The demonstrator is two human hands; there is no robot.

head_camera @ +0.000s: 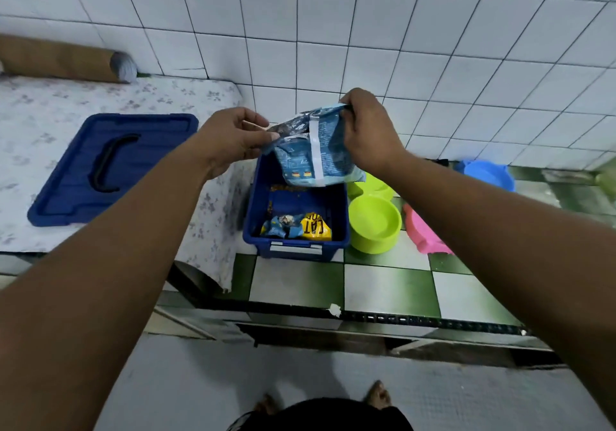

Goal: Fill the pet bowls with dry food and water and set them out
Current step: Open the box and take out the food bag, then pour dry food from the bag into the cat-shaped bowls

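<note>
A light blue pet food bag [313, 154] hangs above the open dark blue storage box [340, 210]. My left hand [230, 137] pinches the bag's top left edge and my right hand [366, 130] grips its top right corner. The bag's mouth is pulled apart between them. Inside the box lie loose kibble, a crumpled blue pouch [280, 225] and a yellow cat food pouch [316, 227]. Right of the box stand a lime green bowl [375, 224], another green bowl [373, 187] behind it, a pink bowl [425, 234] and a blue bowl [488, 174].
The box's blue lid [110, 167] with a black handle lies on a patterned cloth [33, 123] at the left. A brown roll [60, 58] rests against the white tiled wall. The counter [383, 284] has green and white tiles. My feet show on the floor below.
</note>
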